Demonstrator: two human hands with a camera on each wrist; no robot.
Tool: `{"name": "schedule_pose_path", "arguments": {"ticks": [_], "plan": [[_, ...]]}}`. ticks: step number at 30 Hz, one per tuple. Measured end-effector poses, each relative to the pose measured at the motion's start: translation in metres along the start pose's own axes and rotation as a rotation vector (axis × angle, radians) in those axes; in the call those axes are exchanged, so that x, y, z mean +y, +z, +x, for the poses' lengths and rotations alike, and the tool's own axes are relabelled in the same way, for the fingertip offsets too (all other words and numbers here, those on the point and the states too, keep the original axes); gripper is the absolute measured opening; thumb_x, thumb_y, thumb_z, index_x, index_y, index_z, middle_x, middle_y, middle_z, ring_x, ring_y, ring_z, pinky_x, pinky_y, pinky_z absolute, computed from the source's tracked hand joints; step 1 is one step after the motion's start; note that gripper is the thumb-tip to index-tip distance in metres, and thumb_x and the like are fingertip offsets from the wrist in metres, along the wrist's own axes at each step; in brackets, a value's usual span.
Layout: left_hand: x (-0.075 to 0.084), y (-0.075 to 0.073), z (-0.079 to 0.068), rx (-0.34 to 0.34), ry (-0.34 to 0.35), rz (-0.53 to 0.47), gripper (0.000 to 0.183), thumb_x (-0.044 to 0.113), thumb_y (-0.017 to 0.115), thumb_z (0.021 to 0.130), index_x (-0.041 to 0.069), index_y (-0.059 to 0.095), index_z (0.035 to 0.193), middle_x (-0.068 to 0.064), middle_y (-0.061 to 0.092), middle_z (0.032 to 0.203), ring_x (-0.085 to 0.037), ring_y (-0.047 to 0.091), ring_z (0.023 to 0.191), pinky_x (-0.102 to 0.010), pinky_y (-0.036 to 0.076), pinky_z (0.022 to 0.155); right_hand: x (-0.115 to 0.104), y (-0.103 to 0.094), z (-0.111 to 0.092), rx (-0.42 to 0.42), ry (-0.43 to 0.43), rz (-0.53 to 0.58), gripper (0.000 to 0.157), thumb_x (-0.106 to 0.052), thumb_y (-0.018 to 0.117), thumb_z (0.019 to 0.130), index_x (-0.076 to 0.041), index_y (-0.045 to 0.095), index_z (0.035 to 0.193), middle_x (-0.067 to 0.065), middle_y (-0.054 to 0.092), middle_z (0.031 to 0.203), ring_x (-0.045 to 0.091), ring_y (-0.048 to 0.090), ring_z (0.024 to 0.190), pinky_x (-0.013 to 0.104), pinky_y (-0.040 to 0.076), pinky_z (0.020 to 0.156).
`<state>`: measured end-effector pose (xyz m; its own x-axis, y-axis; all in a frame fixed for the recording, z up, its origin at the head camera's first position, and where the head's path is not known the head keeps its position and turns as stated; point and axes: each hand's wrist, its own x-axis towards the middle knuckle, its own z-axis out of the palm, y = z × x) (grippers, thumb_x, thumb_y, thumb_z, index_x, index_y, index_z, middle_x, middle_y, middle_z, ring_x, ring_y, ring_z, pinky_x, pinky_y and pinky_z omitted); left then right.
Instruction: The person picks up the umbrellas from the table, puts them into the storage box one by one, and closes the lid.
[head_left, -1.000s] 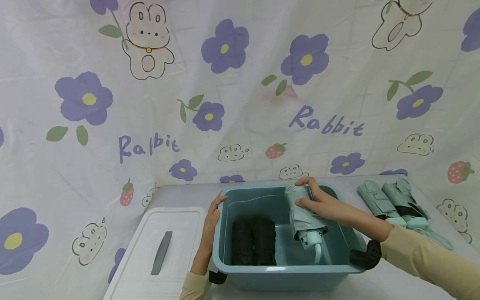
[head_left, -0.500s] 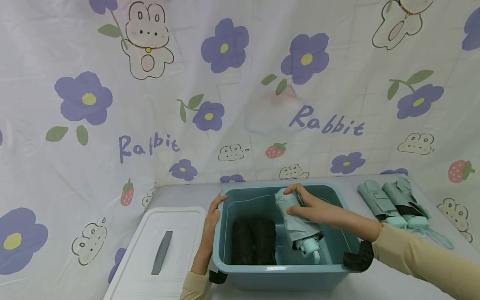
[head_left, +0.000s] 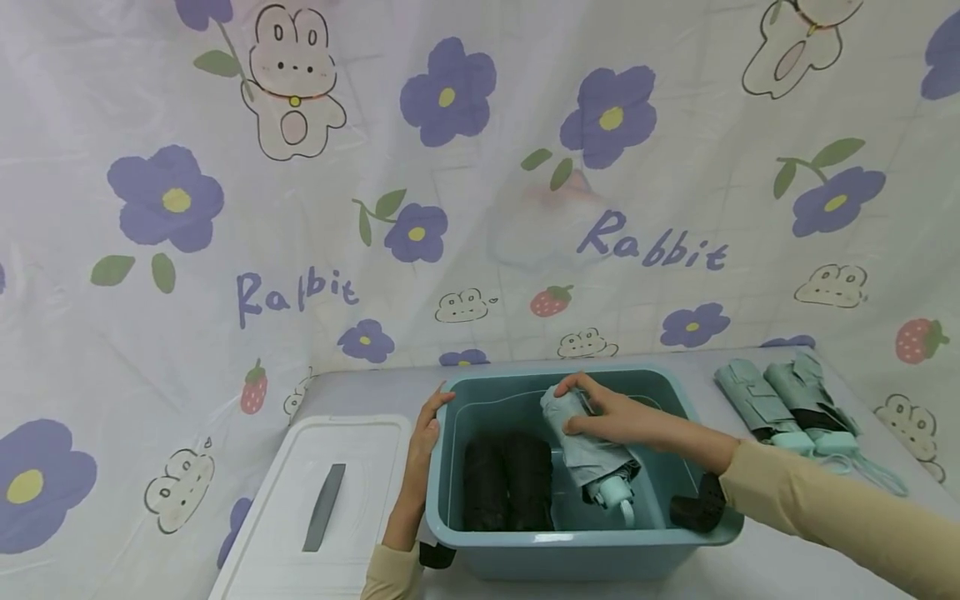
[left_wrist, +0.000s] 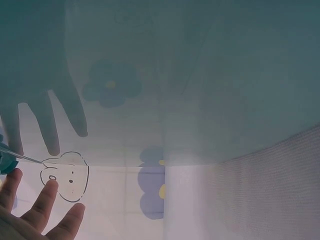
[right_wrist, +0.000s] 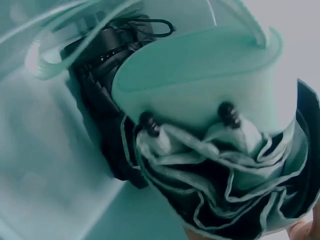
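A folded pale green umbrella (head_left: pixel 596 450) is held in my right hand (head_left: pixel 611 417), tilted inside the blue-green bin (head_left: pixel 555 540), its handle end toward me. The right wrist view shows its broad handle (right_wrist: pixel 200 80) with a looped strap and bunched fabric. To its left, two folded black umbrellas (head_left: pixel 529 487) lie side by side on the bin floor. My left hand (head_left: pixel 426 429) rests against the bin's left side, fingertips at the rim. Its fingers (left_wrist: pixel 42 205) look extended and spread in the left wrist view.
Two more pale green folded umbrellas (head_left: pixel 753 400) lie on the table right of the bin, a cord loop trailing from one. Left of the bin lies a white lid (head_left: pixel 375 467) with a grey handle (head_left: pixel 324 508). A patterned curtain (head_left: pixel 495 208) hangs behind the table.
My right hand has carried the pale green umbrella leftward and slightly down in the bin, closer to the black ones. The left hand has stayed at the rim.
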<state>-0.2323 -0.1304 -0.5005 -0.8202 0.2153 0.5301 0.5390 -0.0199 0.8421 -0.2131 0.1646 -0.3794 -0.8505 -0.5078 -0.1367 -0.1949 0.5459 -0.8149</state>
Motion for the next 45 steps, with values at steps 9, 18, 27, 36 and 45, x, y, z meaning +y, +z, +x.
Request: {"name": "schedule_pose_path", "arguments": {"ticks": [9,18,27,36,45], "plan": [[-0.003,0.0,-0.002,-0.005,-0.002,-0.028,0.041,0.008,0.021,0.099,-0.004,0.034,0.137,-0.019,0.015,0.153,-0.037,0.014,0.14,-0.065,0.017,0.104,0.005,0.007,0.009,-0.02,-0.02,-0.004,0.037,-0.021,0.054,0.091,-0.013,0.036,0.122,0.026,0.032,0.138,0.041,0.043,0.116,0.038,0.04,0.075],[0.008,0.001,0.001,-0.011,-0.022,-0.043,0.042,0.004,0.021,0.098,-0.005,0.035,0.136,-0.02,0.015,0.152,-0.039,0.012,0.14,-0.065,0.014,0.105,0.015,0.008,0.015,-0.068,-0.006,-0.005,0.037,-0.017,0.052,0.092,-0.006,0.031,0.121,0.023,0.044,0.112,0.024,0.048,0.077,0.034,0.037,0.066],[0.024,0.004,0.003,-0.009,-0.01,-0.036,0.041,0.007,0.023,0.099,-0.01,0.034,0.134,-0.025,0.016,0.151,-0.042,0.014,0.138,-0.066,0.015,0.103,0.027,0.02,0.026,-0.148,0.156,0.067,0.038,-0.018,0.053,0.092,-0.008,0.026,0.117,0.011,0.038,0.09,0.018,0.034,0.063,0.031,0.033,0.052],[0.004,0.004,0.0,0.0,-0.016,-0.034,0.041,0.008,0.022,0.099,-0.006,0.034,0.136,-0.02,0.015,0.152,-0.038,0.013,0.14,-0.065,0.014,0.104,0.035,0.031,0.034,-0.154,0.258,0.098,0.04,-0.019,0.055,0.092,-0.01,0.027,0.119,0.016,0.038,0.104,0.022,0.041,0.071,0.036,0.043,0.054],[-0.006,0.0,0.005,0.004,0.09,0.029,0.04,0.005,0.021,0.098,-0.01,0.037,0.132,-0.029,0.02,0.148,-0.044,0.018,0.136,-0.051,0.023,0.107,0.046,0.036,0.043,-0.134,0.288,0.074,0.039,-0.017,0.055,0.091,-0.008,0.025,0.115,0.025,0.03,0.125,0.029,0.047,0.09,0.037,0.045,0.056]]}}
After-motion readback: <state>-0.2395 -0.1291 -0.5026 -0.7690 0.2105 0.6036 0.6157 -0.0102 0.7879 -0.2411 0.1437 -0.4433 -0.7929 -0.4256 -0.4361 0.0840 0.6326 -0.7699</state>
